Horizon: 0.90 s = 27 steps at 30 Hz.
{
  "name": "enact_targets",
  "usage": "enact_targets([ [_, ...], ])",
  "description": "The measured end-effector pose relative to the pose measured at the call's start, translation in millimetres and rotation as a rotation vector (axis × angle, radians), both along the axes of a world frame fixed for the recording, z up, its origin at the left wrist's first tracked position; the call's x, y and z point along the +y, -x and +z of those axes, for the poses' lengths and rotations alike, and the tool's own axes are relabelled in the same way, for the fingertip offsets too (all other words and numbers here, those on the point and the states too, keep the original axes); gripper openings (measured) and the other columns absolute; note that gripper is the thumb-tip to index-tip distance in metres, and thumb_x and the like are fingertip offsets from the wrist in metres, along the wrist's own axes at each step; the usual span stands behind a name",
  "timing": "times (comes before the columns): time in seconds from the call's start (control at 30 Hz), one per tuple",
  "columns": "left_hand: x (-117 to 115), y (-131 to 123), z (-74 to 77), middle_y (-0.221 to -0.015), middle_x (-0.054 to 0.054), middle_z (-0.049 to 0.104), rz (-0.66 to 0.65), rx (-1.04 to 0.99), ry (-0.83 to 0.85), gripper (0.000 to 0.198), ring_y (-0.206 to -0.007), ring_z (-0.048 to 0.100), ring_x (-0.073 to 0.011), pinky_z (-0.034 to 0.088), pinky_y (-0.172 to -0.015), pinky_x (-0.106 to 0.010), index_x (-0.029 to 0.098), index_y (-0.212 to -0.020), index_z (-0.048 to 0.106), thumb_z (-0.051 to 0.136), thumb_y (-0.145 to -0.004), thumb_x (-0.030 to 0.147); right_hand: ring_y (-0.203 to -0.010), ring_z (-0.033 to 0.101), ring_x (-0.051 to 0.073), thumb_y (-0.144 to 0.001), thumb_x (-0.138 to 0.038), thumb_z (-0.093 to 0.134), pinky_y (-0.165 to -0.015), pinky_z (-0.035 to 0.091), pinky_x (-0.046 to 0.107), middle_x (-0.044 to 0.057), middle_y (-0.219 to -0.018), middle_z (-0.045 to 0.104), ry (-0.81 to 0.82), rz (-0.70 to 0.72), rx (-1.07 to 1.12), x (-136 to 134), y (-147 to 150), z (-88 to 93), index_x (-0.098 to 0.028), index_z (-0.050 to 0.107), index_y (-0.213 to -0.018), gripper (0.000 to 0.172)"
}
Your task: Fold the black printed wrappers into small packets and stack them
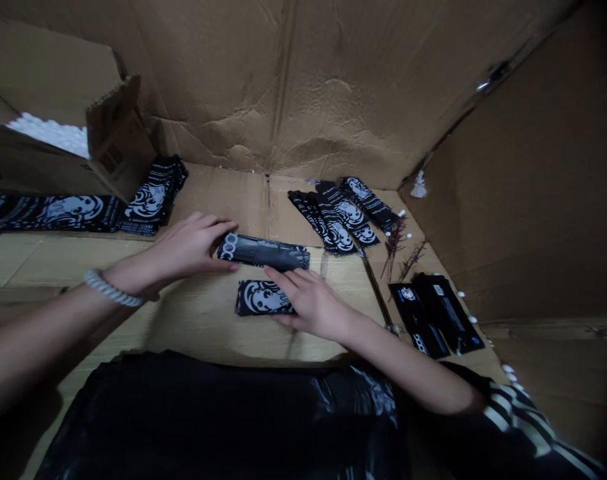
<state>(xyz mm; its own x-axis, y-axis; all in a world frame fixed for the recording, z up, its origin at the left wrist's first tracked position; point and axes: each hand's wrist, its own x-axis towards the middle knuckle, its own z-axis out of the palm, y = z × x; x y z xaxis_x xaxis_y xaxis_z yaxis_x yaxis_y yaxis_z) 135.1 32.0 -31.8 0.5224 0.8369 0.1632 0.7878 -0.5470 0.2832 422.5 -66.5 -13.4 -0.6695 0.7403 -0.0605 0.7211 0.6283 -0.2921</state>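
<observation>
A narrow black packet (268, 252) with white rings at one end lies crosswise in front of me. Its left end sits between the thumb and fingers of my left hand (196, 243), which wears a pale coiled band at the wrist. Just below it is a black packet with a white printed figure (262, 298). My right hand (313, 303) is closed on that packet's right end, thumb underneath, while its fingertips reach the edge of the ringed packet. Whether the lower packet is one or a small stack, I cannot tell.
Fanned printed packets (341, 217) lie at the back right, near dark red twigs (396, 243). Two black pouches (448, 313) rest farther right. At left stands a cardboard box (118, 143) of white pellets, with packet stacks (151, 200) beside it. Black plastic (223, 420) covers the front.
</observation>
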Motion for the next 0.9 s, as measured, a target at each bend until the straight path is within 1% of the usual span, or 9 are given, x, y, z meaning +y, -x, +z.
enact_targets([
  [0.07, 8.4, 1.0, -0.2, -0.14, -0.016, 0.069, -0.018, 0.083, 0.032, 0.085, -0.125, 0.059, -0.0399, 0.047, -0.105, -0.051, 0.02, -0.144, 0.067, 0.07, -0.078, 0.073, -0.122, 0.064, 0.037, -0.091, -0.032, 0.077, -0.104, 0.054, 0.053, 0.023, -0.136, 0.069, 0.013, -0.003, 0.011, -4.5, -15.3, 0.4, -0.006, 0.041, -0.162, 0.084],
  [0.13, 11.6, 2.8, 0.1, -0.13, -0.015, 0.074, -0.041, 0.094, 0.042, 0.078, -0.121, 0.061, -0.0376, 0.046, -0.104, -0.049, 0.021, -0.138, 0.071, 0.066, -0.081, 0.073, -0.122, 0.064, 0.038, -0.09, -0.03, 0.077, -0.102, 0.056, 0.054, 0.023, -0.133, 0.07, 0.019, -0.02, 0.021, -8.8, -30.4, 0.6, -0.006, 0.042, -0.161, 0.083],
  [0.2, 10.7, 4.9, 0.7, -0.126, -0.014, 0.075, -0.047, 0.091, 0.028, 0.076, -0.118, 0.062, -0.0369, 0.046, -0.103, -0.048, 0.021, -0.136, 0.072, 0.064, -0.082, 0.074, -0.121, 0.065, 0.038, -0.09, -0.031, 0.077, -0.102, 0.057, 0.055, 0.023, -0.128, 0.071, 0.023, -0.04, 0.027, -12.7, -43.1, 0.6, -0.004, 0.043, -0.16, 0.082],
  [0.27, 7.2, 7.0, 1.1, -0.128, -0.014, 0.074, -0.051, 0.084, -0.007, 0.075, -0.118, 0.062, -0.0368, 0.046, -0.102, -0.048, 0.022, -0.136, 0.072, 0.061, -0.084, 0.075, -0.123, 0.064, 0.038, -0.091, -0.039, 0.078, -0.105, 0.055, 0.057, 0.024, -0.132, 0.07, 0.012, -0.049, 0.045, -16.4, -51.4, 0.3, -0.003, 0.043, -0.159, 0.084],
  [0.37, -0.2, 8.4, 0.7, -0.132, -0.014, 0.072, -0.054, 0.066, -0.069, 0.072, -0.116, 0.062, -0.0356, 0.047, -0.1, -0.047, 0.023, -0.136, 0.072, 0.058, -0.088, 0.074, -0.133, 0.06, 0.04, -0.092, -0.056, 0.076, -0.113, 0.051, 0.058, 0.025, -0.147, 0.062, -0.035, -0.038, 0.097, -20.5, -54.1, -1.6, -0.004, 0.048, -0.156, 0.088],
  [0.47, -7.2, 6.3, -0.5, -0.129, -0.013, 0.072, -0.02, 0.056, -0.093, 0.069, -0.113, 0.062, -0.0343, 0.048, -0.096, -0.045, 0.023, -0.134, 0.073, 0.058, -0.089, 0.073, -0.136, 0.058, 0.041, -0.093, -0.062, 0.071, -0.114, 0.05, 0.059, 0.025, -0.146, 0.064, -0.066, -0.042, 0.119, -21.1, -48.0, -4.2, -0.005, 0.05, -0.155, 0.087],
  [0.63, -14.2, -2.7, -0.7, -0.109, -0.012, 0.071, 0.083, 0.012, -0.036, 0.058, -0.102, 0.064, -0.0319, 0.049, -0.087, -0.041, 0.021, -0.113, 0.077, 0.064, -0.085, 0.069, -0.128, 0.063, 0.039, -0.094, -0.051, 0.075, -0.107, 0.054, 0.058, 0.023, -0.136, 0.07, -0.037, -0.074, 0.146, -17.2, -36.6, -7.7, -0.008, 0.047, -0.159, 0.083],
  [0.8, -20.3, -7.9, -2.2, -0.107, -0.009, 0.068, 0.133, -0.21, 0.009, 0.037, -0.095, 0.063, -0.0263, 0.048, -0.084, -0.038, 0.022, -0.094, 0.072, 0.067, -0.083, 0.057, -0.126, 0.065, 0.036, -0.095, -0.038, 0.074, -0.108, 0.054, 0.056, 0.02, -0.143, 0.067, -0.006, -0.078, 0.172, -16.9, -35.4, -9.6, -0.013, 0.047, -0.159, 0.074],
  [0.9, -19.4, -8.0, -4.6, -0.089, -0.005, 0.068, 0.187, -0.363, 0.144, 0.032, -0.081, 0.062, -0.0215, 0.049, -0.078, -0.037, 0.021, -0.086, 0.069, 0.073, -0.08, 0.052, -0.129, 0.065, 0.037, -0.095, -0.039, 0.074, -0.108, 0.054, 0.056, 0.023, -0.146, 0.065, 0.002, -0.065, 0.195, -17.2, -37.2, -11.2, -0.009, 0.048, -0.158, 0.074],
])
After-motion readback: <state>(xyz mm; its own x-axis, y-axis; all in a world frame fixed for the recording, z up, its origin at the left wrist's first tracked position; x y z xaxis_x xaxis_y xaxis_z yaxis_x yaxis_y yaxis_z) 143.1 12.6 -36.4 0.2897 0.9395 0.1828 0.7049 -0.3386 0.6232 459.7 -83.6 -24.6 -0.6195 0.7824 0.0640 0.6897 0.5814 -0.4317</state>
